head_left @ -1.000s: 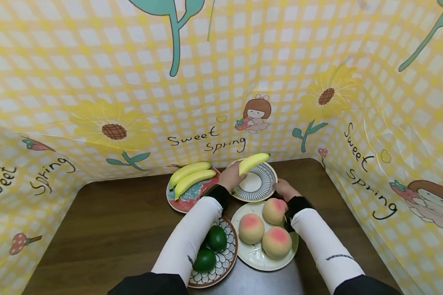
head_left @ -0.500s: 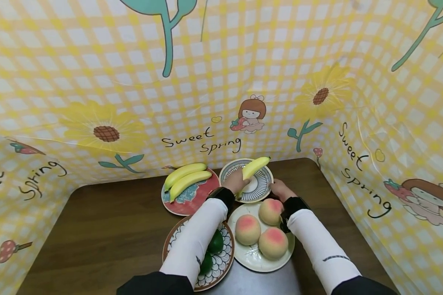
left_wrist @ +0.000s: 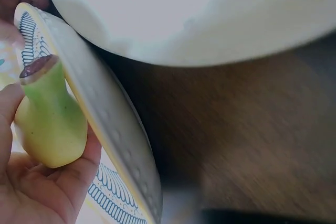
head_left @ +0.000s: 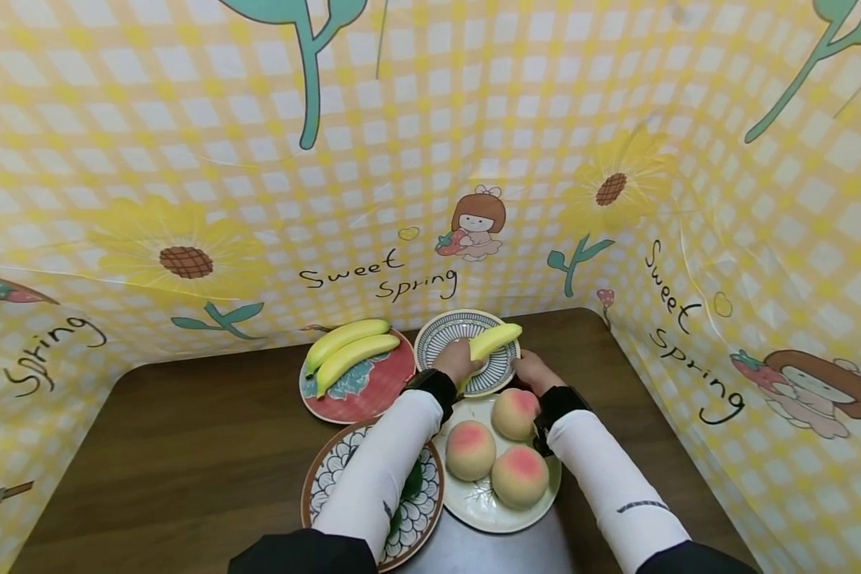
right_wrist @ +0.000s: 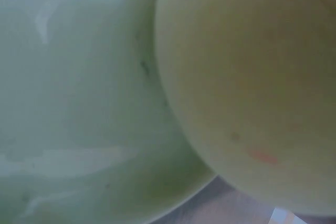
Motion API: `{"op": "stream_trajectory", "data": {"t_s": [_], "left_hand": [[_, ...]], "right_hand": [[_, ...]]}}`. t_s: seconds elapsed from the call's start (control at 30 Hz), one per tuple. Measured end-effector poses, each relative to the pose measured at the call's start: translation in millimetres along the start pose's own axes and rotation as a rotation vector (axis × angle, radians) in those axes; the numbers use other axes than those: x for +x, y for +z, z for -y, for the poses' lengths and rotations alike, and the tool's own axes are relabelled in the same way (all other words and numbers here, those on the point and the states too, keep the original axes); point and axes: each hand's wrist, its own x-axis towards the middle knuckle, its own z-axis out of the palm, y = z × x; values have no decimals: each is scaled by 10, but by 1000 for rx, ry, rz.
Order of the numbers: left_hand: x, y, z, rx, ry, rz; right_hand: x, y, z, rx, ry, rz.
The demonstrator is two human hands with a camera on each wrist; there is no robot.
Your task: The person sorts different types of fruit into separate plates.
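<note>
Banana (head_left: pixel 493 340) sits over the striped plate (head_left: pixel 441 332), left hand (head_left: pixel 457 359) wrapped round its stem end, right hand (head_left: pixel 532 370) on the rim, grip unclear; looks light, firm, a bit slick, so mid-body seems safest.

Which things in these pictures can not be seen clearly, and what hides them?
- Right hand: in the head view, too small to tell whether its fingers grip the striped plate; absent from the right wrist view, which a peach fills.
- Green fruit: head view, mostly hidden under the left sleeve.
- Banana: left wrist view, cut off by the left edge.
</note>
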Motion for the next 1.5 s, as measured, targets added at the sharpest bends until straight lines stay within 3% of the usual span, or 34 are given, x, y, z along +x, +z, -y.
{"op": "stream_trajectory", "data": {"t_s": [0.1, 0.17, 0.33, 0.43, 0.5, 0.53, 0.73, 0.83, 1.0, 1.13, 1.17, 1.3, 1.4, 1.5], "left_hand": [[21, 20, -8, 23, -20, 3], [31, 23, -16, 32, -25, 10], [42, 25, -28, 35, -25, 29], [40, 22, -28, 27, -31, 40], [34, 13, -33, 27, -34, 49], [30, 10, -36, 32, -33, 51], [68, 11, -37, 65, -12, 67], [133, 36, 1, 53, -5, 77], [194, 90, 70, 61, 30, 75], [140, 43, 26, 71, 7, 84], [119, 31, 11, 73, 6, 77], [72, 32, -16, 112, 6, 37], [90, 76, 7, 134, 4, 21], [108, 107, 30, 141, 0, 23]], "right_hand": [[481, -49, -486, 49, -69, 14], [691, -60, -661, 54, -61, 8], [634, -58, -582, 34, -13, 11], [706, -74, -648, 37, -50, 21], [675, -83, -630, 41, -63, 31], [592, -63, -508, 27, -31, 20], [-254, 34, 334, -18, 67, -14], [-477, 62, 533, -20, 65, -19], [-465, 101, 513, -17, 94, -34], [-320, 80, 423, -12, 113, -28], [-201, 48, 291, 2, 88, -15], [-103, 31, 222, -9, 87, -6], [-369, 77, 480, -22, 108, -19], [-460, 105, 547, -29, 102, -37]]}}
